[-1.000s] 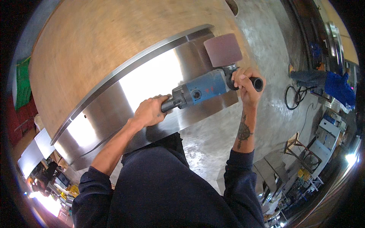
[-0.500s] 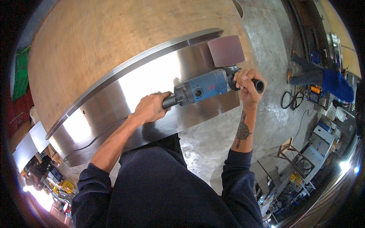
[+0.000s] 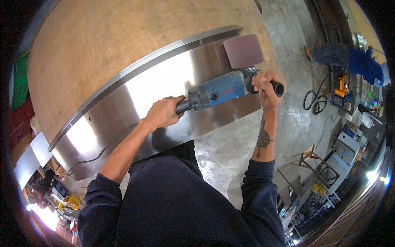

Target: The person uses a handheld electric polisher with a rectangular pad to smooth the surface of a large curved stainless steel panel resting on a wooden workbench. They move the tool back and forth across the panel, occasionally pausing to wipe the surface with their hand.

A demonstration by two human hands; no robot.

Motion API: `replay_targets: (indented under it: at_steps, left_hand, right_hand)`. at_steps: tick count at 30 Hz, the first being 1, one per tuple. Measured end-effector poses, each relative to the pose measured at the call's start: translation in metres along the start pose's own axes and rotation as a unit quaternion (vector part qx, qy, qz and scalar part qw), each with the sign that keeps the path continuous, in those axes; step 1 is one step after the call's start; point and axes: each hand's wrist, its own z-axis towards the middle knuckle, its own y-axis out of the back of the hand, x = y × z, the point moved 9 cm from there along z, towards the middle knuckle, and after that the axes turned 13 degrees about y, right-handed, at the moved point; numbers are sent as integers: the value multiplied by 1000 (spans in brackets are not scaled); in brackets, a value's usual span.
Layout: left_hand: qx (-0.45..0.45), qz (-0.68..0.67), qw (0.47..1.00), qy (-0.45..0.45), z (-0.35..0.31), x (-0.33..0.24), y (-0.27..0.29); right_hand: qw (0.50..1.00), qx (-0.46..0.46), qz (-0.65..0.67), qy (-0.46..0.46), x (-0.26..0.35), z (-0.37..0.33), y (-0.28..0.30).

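— While both sleeves come in from the lower edge, what has each hand got?
— Left hand [image 3: 163,113] is wrapped tight round the rear grip of the polisher [image 3: 218,89]; right hand [image 3: 265,87] is clenched on the black side handle [image 3: 277,87]; the blue body lies between them, just above the steel sheet [image 3: 135,111].
— And the working end?
— The drum [image 3: 243,50] sits flat on the sheet near its upper right corner, just below the raised rim strip [image 3: 148,65]; I judge this a finishing pass along the top band of the steel; whether the drum is spinning I cannot tell.
— What does the next move call for?
— Steady, even pressure from both hands, I'd say, and the drum kept flat so its edge doesn't dig; it is close to the strip and to the right edge, so a stroke that way risks running off.
— Room to move?
— Plenty leftward, where the sheet runs long and bright; a thin cable [image 3: 103,153] lies on its lower left; beyond the strip is the brown surface [image 3: 103,37]; to the right, concrete floor [image 3: 288,37], then coiled cords [image 3: 312,105] and machinery [image 3: 349,61] well apart.
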Motion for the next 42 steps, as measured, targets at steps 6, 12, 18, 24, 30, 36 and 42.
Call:
replay_targets:
  at_steps: [6, 12, 18, 24, 30, 36, 42]
  left_hand:
    - [-4, -1, 1000, 1, -3, 10, 0]
    - [0, -8, 1000, 2, -14, 19, -1]
    - [22, -10, 1000, 13, -19, 39, -9]
    - [32, 0, 999, 10, -25, 53, -9]
    - [39, -3, 999, 5, -29, 66, -9]
    - [52, -4, 999, 5, -39, 82, -5]
    - [54, -6, 998, 8, -47, 99, -4]
  right_hand:
    - [1000, -3, 2, -13, -3, -7, -10]
    - [1000, 7, 6, -12, -6, -17, -17]
    - [1000, 7, 12, -10, -7, -27, -32]
    - [1000, -3, 6, -23, -10, -37, -47]
    - [1000, -5, 2, -20, -11, -42, -57]
    - [1000, -3, -4, -29, -11, -50, -76]
    - [1000, 0, -4, -31, -13, -57, -94]
